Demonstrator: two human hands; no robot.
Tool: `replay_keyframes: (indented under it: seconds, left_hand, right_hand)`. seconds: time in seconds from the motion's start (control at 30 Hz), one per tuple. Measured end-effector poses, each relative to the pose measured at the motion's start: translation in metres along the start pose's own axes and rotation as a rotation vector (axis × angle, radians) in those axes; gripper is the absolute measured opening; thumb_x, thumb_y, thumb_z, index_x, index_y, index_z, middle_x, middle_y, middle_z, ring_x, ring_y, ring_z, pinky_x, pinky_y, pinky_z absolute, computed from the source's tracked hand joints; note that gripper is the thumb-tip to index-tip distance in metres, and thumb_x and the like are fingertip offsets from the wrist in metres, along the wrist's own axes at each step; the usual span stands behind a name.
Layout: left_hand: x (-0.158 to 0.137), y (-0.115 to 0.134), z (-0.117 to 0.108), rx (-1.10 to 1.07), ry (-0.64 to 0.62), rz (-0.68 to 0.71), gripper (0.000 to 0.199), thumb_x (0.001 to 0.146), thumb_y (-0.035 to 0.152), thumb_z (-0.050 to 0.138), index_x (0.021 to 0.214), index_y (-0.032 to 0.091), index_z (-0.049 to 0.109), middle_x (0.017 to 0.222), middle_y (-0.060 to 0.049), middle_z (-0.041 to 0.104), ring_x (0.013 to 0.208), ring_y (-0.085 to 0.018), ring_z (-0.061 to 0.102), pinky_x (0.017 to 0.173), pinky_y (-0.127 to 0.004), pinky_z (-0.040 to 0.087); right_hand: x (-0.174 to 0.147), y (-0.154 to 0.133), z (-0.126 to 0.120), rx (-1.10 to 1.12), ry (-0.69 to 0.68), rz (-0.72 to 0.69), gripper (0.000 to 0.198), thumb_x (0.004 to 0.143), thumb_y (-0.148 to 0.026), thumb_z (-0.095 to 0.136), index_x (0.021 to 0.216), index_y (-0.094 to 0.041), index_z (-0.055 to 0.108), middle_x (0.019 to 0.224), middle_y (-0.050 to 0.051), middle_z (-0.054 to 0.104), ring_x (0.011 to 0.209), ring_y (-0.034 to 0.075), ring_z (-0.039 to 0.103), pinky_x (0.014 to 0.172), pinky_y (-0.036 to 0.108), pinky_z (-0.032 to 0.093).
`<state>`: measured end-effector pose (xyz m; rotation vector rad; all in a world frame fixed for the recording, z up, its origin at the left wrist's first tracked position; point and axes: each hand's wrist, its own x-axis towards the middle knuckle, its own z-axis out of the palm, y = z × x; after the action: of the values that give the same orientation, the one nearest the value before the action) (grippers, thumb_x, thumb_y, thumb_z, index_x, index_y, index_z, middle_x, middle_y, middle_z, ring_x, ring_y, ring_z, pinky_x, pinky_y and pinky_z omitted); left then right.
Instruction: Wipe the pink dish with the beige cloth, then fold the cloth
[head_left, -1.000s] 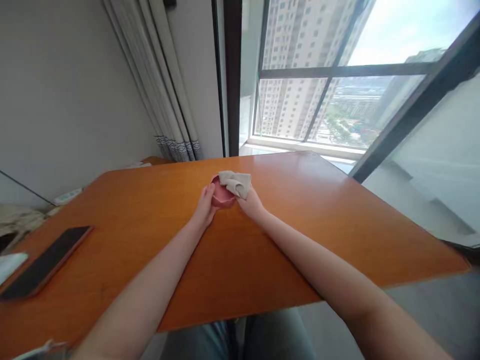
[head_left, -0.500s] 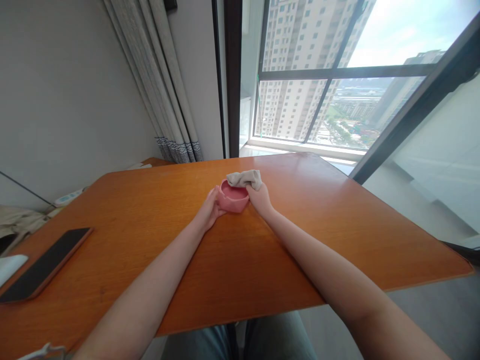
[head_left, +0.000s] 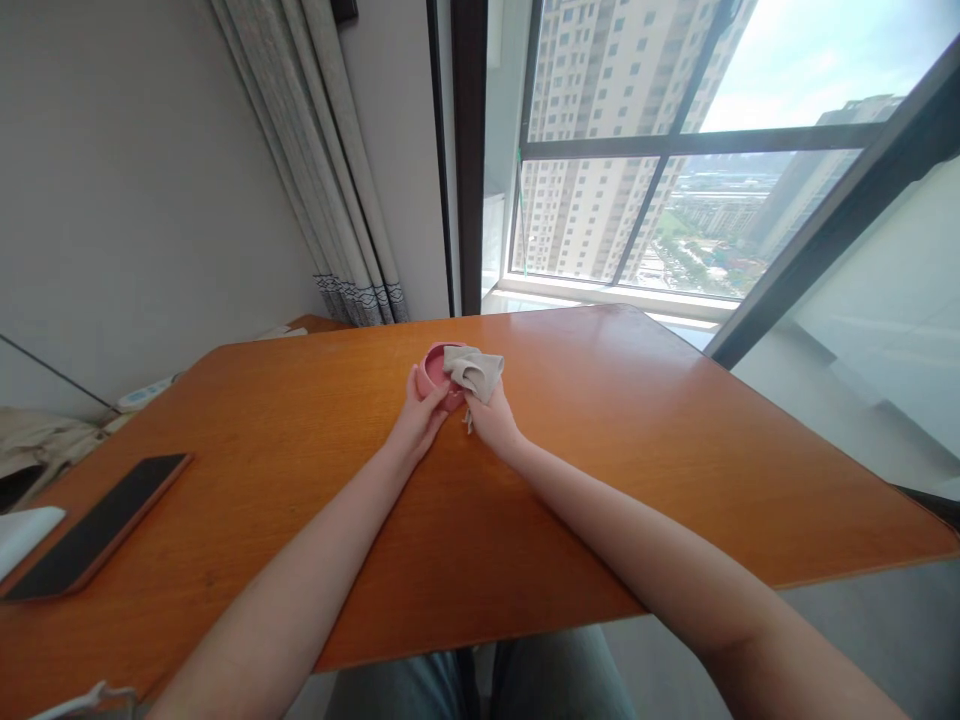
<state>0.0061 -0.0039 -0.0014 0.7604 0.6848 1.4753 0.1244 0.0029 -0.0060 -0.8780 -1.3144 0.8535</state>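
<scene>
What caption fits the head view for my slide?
Left hand steadies a pink bowl on an orange table while the right hand presses a beige cloth into it.

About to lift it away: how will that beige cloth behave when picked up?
Probably floppy: the beige cloth bunches in folds in the right hand, draped over the pink bowl held by the left hand. Likely light; a corner dangles.

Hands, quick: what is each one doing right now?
Left hand: closed on the pink bowl, tilted up.
Right hand: closed on the beige cloth, pressed against the bowl.
</scene>
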Motion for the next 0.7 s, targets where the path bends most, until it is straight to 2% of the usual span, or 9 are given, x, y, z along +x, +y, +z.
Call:
replay_keyframes:
  seconds: [0.07,0.13,0.2,0.3,0.4,0.53,0.6,0.7]
  left_hand:
    - [-0.002,0.001,0.002,0.035,-0.061,-0.055,0.076,0.068,0.019,0.075,0.135,0.031,0.041,0.135,-0.005,0.053,0.117,-0.021,0.055,0.092,-0.033,0.051]
    - [-0.003,0.002,0.004,0.079,-0.112,-0.144,0.061,0.074,0.036,0.070,0.131,0.029,0.049,0.133,-0.006,0.055,0.116,-0.024,0.056,0.087,-0.034,0.053]
    - [-0.005,0.002,0.005,0.140,-0.140,-0.219,0.054,0.078,0.050,0.061,0.128,0.030,0.053,0.131,-0.006,0.057,0.112,-0.026,0.058,0.080,-0.034,0.055]
    - [-0.006,-0.001,0.004,0.254,-0.081,-0.241,0.053,0.077,0.051,0.061,0.126,0.030,0.056,0.123,-0.004,0.062,0.101,-0.023,0.062,0.070,-0.030,0.056]
    - [-0.006,-0.005,0.003,0.250,0.022,-0.197,0.050,0.078,0.048,0.061,0.122,0.026,0.058,0.118,-0.004,0.064,0.096,-0.021,0.063,0.067,-0.028,0.055]
    - [-0.002,-0.003,0.002,0.033,0.068,-0.043,0.039,0.082,0.039,0.059,0.117,0.023,0.061,0.123,-0.003,0.062,0.108,-0.018,0.059,0.080,-0.026,0.053]
    - [0.000,0.000,0.001,-0.040,0.083,0.008,0.034,0.081,0.033,0.061,0.113,0.022,0.063,0.118,-0.003,0.065,0.106,-0.017,0.060,0.080,-0.024,0.053]
    - [0.000,0.004,0.002,-0.064,0.105,-0.041,0.033,0.078,0.028,0.065,0.110,0.022,0.064,0.104,-0.002,0.070,0.094,-0.015,0.064,0.075,-0.023,0.053]
  right_hand:
    - [0.001,0.003,-0.005,-0.004,0.069,0.025,0.040,0.076,-0.031,0.054,0.114,-0.019,0.056,0.117,0.008,0.060,0.108,0.022,0.057,0.097,0.038,0.045]
    - [0.007,0.006,-0.016,-0.026,0.082,0.028,0.033,0.075,-0.029,0.053,0.104,-0.018,0.060,0.109,0.007,0.064,0.102,0.023,0.059,0.094,0.038,0.046]
    - [0.014,0.008,-0.029,-0.060,0.009,0.014,0.025,0.073,-0.029,0.053,0.092,-0.017,0.063,0.099,0.007,0.067,0.096,0.023,0.060,0.090,0.037,0.047]
    - [0.022,0.009,-0.042,-0.117,-0.148,0.037,0.021,0.072,-0.028,0.053,0.085,-0.016,0.064,0.091,0.006,0.068,0.091,0.023,0.062,0.086,0.038,0.048]
    - [0.021,0.007,-0.041,-0.134,-0.200,0.014,0.029,0.074,-0.030,0.055,0.098,-0.016,0.064,0.106,0.007,0.066,0.103,0.024,0.059,0.094,0.039,0.045]
    - [0.008,0.004,-0.025,-0.115,-0.140,-0.096,0.042,0.076,-0.034,0.059,0.116,-0.019,0.058,0.136,0.009,0.048,0.130,0.025,0.041,0.111,0.039,0.029]
    - [0.000,0.005,-0.016,-0.109,-0.147,-0.109,0.044,0.078,-0.033,0.059,0.120,-0.020,0.057,0.141,0.009,0.041,0.134,0.025,0.036,0.113,0.040,0.026]
    - [-0.007,0.006,-0.009,-0.116,-0.162,-0.116,0.048,0.075,-0.030,0.063,0.122,-0.022,0.056,0.143,0.008,0.039,0.136,0.025,0.031,0.113,0.041,0.026]
